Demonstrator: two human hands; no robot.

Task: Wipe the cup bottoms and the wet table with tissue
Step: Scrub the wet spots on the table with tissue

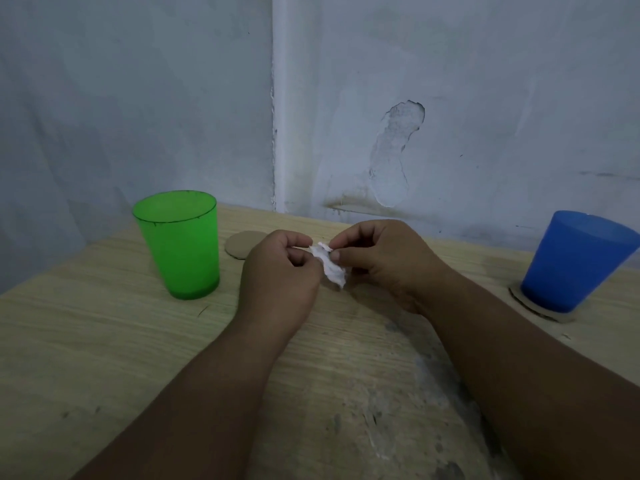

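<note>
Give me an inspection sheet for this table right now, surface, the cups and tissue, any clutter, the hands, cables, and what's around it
Surface: light wood-grain table, with grey scuffed patches near the front; wetness cannot be confirmed.
Job's things: green cup upright directly on the table at left; blue cup upright on a cardboard coaster at right; crumpled white tissue held above the table centre.
Clutter: a bare second cardboard coaster beside the green cup.
Grippers: left hand and right hand both pinch the tissue with their fingers.
Cables: nothing seen.
Surroundings: pale painted wall in a corner, with a chipped plaster patch.
</note>
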